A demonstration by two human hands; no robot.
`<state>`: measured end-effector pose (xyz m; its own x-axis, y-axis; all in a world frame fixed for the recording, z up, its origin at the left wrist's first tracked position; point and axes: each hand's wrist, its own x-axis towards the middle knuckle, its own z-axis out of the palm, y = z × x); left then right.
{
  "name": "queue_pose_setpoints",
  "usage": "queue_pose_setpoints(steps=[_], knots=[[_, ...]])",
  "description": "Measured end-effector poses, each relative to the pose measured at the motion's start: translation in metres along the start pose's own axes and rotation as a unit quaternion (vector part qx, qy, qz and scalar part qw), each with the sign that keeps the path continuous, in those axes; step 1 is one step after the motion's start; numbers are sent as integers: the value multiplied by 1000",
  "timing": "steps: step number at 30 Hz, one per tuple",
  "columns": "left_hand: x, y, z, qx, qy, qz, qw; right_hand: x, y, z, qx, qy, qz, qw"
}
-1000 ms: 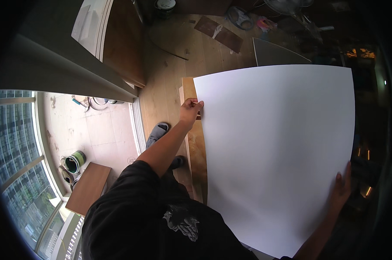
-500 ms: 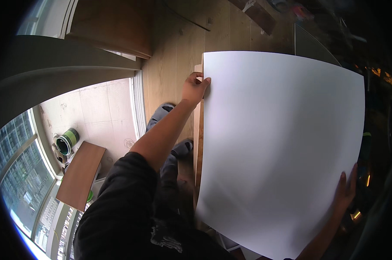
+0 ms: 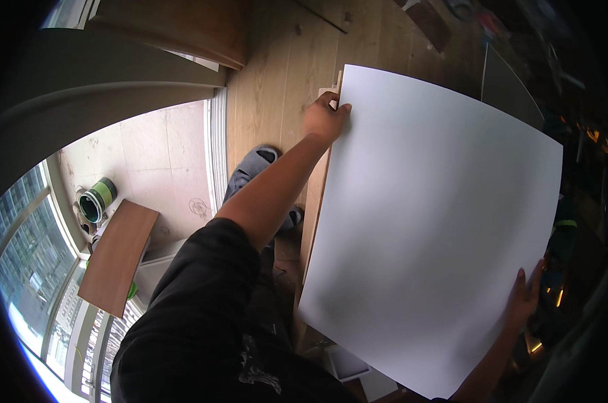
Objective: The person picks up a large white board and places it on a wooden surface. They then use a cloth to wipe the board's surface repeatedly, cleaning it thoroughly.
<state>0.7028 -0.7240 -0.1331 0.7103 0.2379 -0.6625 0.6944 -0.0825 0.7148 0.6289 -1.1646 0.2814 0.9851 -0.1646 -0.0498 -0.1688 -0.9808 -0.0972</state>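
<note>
White sheet (image 3: 438, 215), left edge between pinching left fingers (image 3: 344, 110), right edge against right fingers (image 3: 521, 283), their hold unclear.

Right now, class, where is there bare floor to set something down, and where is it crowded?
Bare: pale tiles between the green bucket and white door track; wood floor between that track and the left hand, beyond the slipper. Crowded: by the window, around bucket and brown board.

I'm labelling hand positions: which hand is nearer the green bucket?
Left. The left hand is right of the green bucket, at the left edge of the white sheet; the right hand is farther right, at the opposite edge.
</note>
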Motion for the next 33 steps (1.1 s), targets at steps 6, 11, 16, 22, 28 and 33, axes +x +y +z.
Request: queue_pose_setpoints(steps=[6,11,16,22,28,33], knots=[[10,-6,6,16,0,5,1000,8,-1,7,-33,-1,-10,999],[12,-16,14,31,19,26,999,10,8,9,-49,-1,-33,998],[15,-19,16,37,33,42,998,8,9,15,-48,9,-35,998],[19,-22,19,26,25,36,999,8,6,16,-76,2,-17,997],[22,-21,18,47,36,45,997,8,10,20,-50,2,-3,999],[21,-16,19,47,21,12,999,7,12,22,-82,11,-7,997]])
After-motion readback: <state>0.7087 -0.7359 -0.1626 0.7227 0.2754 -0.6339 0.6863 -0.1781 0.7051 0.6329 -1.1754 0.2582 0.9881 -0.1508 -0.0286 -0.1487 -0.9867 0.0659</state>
